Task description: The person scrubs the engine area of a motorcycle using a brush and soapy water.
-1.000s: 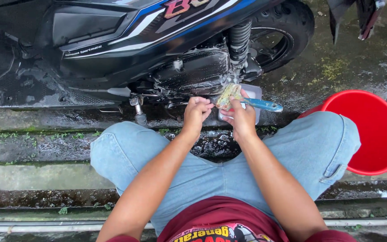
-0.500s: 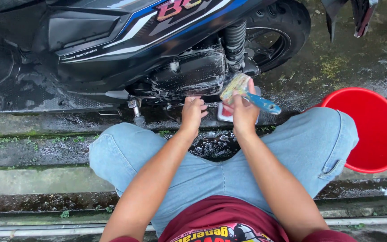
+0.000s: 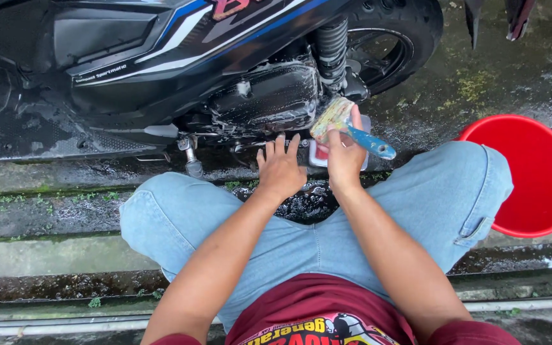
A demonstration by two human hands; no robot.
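Right hand (image 3: 344,158) is gripping a brush (image 3: 346,126), fingers wrapped round the blue handle just behind the head. The brush's long axis is running on a slant: the soapy, yellowish bristles are pointing up and to the left, and the handle's free end is sticking out down and to the right, past the hand toward the red bucket (image 3: 526,176). The bristle tip is sitting just beside the scooter's engine cover (image 3: 269,96) and below the rear shock spring (image 3: 332,48); whether it is touching the cover is hard to tell. So the wet metal is lying ahead of and slightly left of the right hand, close in.

Left hand (image 3: 280,167) is lying open just beside the right one, fingers spread and pointing toward the engine cover's underside, holding nothing. It is nearer the cover's lower edge; the right hand is nearer the spring and the rear wheel (image 3: 394,45).
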